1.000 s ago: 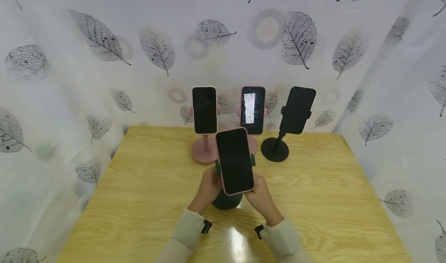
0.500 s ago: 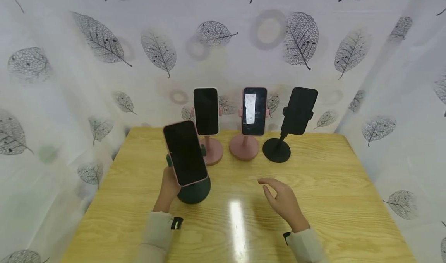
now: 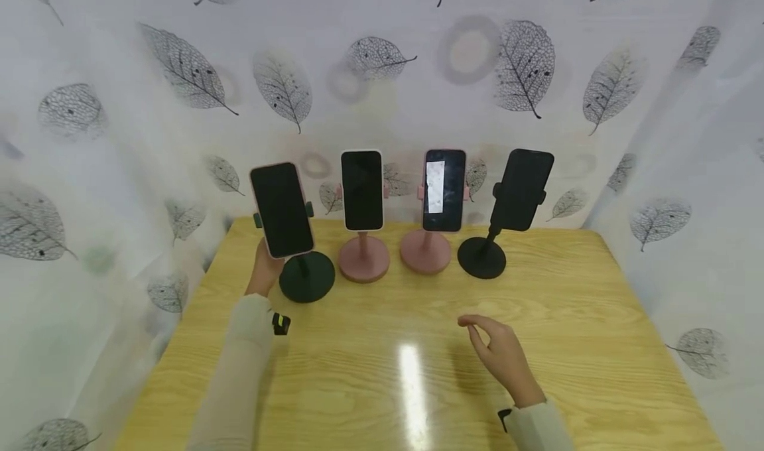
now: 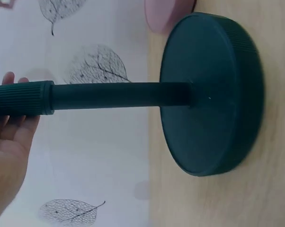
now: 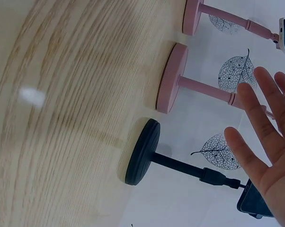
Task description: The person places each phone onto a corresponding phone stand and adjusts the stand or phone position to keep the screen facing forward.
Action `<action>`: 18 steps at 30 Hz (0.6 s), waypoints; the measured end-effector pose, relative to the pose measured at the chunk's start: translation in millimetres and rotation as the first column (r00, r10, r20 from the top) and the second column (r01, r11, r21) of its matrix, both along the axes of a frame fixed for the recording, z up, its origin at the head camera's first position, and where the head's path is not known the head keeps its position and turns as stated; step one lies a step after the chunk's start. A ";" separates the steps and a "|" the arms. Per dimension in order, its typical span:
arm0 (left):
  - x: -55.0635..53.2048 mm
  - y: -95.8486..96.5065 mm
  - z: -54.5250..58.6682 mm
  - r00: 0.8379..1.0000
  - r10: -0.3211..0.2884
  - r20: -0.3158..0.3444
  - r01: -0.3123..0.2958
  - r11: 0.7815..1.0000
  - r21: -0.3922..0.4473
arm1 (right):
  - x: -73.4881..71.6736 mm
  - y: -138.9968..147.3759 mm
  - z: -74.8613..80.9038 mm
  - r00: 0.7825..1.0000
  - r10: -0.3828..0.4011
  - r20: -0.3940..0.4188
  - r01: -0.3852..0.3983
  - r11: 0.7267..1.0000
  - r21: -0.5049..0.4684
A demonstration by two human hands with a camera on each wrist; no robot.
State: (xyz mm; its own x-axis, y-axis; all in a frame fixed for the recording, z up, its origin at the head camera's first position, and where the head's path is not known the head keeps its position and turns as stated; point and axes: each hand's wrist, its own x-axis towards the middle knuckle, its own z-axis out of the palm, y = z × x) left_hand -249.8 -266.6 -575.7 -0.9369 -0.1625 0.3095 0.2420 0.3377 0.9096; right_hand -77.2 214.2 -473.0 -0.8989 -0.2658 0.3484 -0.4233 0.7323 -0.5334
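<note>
My left hand point(image 3: 264, 268) grips the ribbed upper collar of a dark green phone stand point(image 4: 119, 96), its fingers wrapped behind the post in the left wrist view. The round green base point(image 3: 307, 277) is at the table, left of the row of other stands. In the stand's clamp sits a phone with a pink rim point(image 3: 282, 209), tilted slightly, its screen dark; it covers part of my left hand in the head view. My right hand point(image 3: 500, 351) hovers over the front right of the table, holding nothing, fingers loosely bent and spread in the right wrist view point(image 5: 275, 156).
Two pink stands point(image 3: 363, 260) stand to the right of the green one, holding a white-rimmed phone point(image 3: 362, 190) and a pink-rimmed phone point(image 3: 453, 192). A black stand point(image 3: 482, 258) with a tilted black phone point(image 3: 523, 189) ends the row. A leaf-print curtain point(image 3: 382, 106) hangs behind the wooden table point(image 3: 358, 358).
The green stand with its phone has moved from the middle to the back left in my left hand. My right hand has let go of it and drawn back to the right.
</note>
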 end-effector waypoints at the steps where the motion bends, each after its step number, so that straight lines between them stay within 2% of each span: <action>1: -5.6 -1.0 1.1 0.999 -0.009 0.049 0.009 1.000 0.008 | 0.6 0.1 -0.5 1.000 -0.001 0.005 0.001 1.000 -0.001; 2: -14.4 -3.6 -6.0 0.999 0.015 0.046 -0.014 0.999 -0.029 | 1.4 0.3 -1.0 1.000 -0.003 0.009 0.003 1.000 0.000; 3: -23.2 -8.7 -13.8 0.999 0.006 0.050 -0.003 0.998 -0.067 | 2.1 0.6 -1.5 1.000 -0.003 0.013 0.003 1.000 0.000; 4: -37.0 -15.4 -30.5 0.999 0.017 0.036 -0.014 0.996 -0.084 | 2.8 1.0 -1.9 1.000 -0.004 0.014 0.004 1.000 0.001; 5: -38.6 -12.0 -24.7 0.996 0.024 0.087 -0.017 0.997 -0.079 | 3.5 1.4 -1.9 1.000 -0.005 0.018 0.005 1.000 0.001; 7: -35.8 -2.9 -10.5 0.994 0.014 0.109 -0.007 0.998 -0.063 | 4.8 2.9 -2.3 1.000 -0.010 0.027 0.010 1.000 0.002; 9: -27.6 12.7 15.8 0.987 0.017 0.157 -0.009 0.999 -0.053 | 5.4 4.7 -3.0 0.999 -0.015 0.028 0.015 1.000 0.003; 10: -25.3 18.9 25.4 0.985 0.009 0.173 -0.007 1.000 -0.014 | 5.2 5.1 -3.5 0.999 -0.017 0.028 0.017 1.000 0.002; 11: -18.1 29.3 45.4 0.975 0.010 0.223 -0.013 1.000 0.013 | 4.7 5.1 -4.1 0.999 -0.017 0.030 0.017 1.000 -0.002; 12: -22.7 28.7 45.8 0.969 0.002 0.246 -0.011 0.999 0.035 | 4.0 4.8 -4.9 1.000 -0.017 0.027 0.017 1.000 -0.005; 13: -31.1 25.8 38.5 0.962 -0.007 0.274 -0.013 0.997 0.073 | 2.9 3.9 -5.6 1.000 -0.015 0.023 0.015 1.000 -0.012; 14: -41.9 19.6 27.6 0.951 -0.009 0.309 -0.013 0.997 0.071 | 1.6 2.4 -6.0 1.000 -0.013 0.021 0.014 1.000 -0.017; 16: -73.1 -6.5 -19.1 0.967 -0.072 0.243 0.037 0.989 0.146 | -1.8 -2.6 -6.5 1.000 -0.011 0.028 0.012 0.999 -0.034; 17: -79.5 -13.4 -28.9 0.966 -0.059 0.253 0.026 0.991 0.130 | -3.8 -5.9 -6.9 0.999 -0.008 0.035 0.010 0.999 -0.041; 18: -86.0 -22.9 -45.4 0.980 -0.077 0.186 0.041 0.981 0.191 | -5.7 -9.7 -6.9 0.999 -0.006 0.044 0.008 0.999 -0.050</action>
